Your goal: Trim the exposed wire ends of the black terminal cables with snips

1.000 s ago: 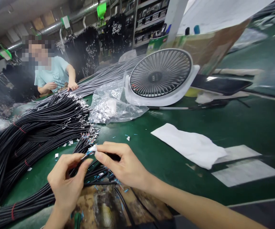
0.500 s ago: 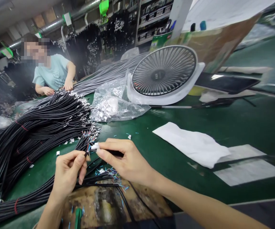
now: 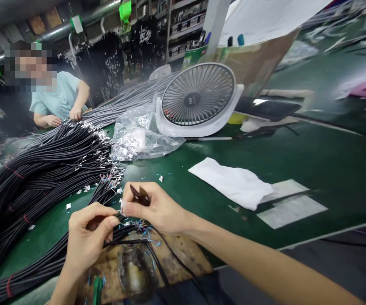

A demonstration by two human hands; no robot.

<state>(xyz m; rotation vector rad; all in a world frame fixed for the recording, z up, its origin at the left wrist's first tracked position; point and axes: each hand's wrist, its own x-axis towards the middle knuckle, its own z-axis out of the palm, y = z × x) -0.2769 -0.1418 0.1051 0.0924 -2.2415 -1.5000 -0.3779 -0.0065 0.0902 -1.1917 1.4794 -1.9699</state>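
Observation:
My left hand (image 3: 89, 237) pinches the end of a black cable just above the wooden board (image 3: 183, 254). Touching or nearly touching its fingertips, my right hand (image 3: 154, 207) is closed around dark pliers (image 3: 140, 195), whose jaws point up and left. A small white piece (image 3: 122, 206) shows at the right thumb and finger. Trimmed cable ends with thin blue and red wires (image 3: 145, 231) lie beneath the hands. Left of them is a large pile of black cables (image 3: 49, 169) with stripped, whitish ends. The exact cable tip is hidden by the fingers.
A round fan (image 3: 198, 95) stands behind a clear plastic bag (image 3: 141, 142) of small white pieces. White cloth (image 3: 230, 180) lies to the right, a phone (image 3: 265, 108) farther back. A green-handled tool (image 3: 97, 290) is at the board's front. Across the table, a person (image 3: 56, 95) handles cables.
The view has shifted right. My right hand has turned, so the pliers now show above its fingers. Both hands remain close together, and the coloured wires between them are no longer visible.

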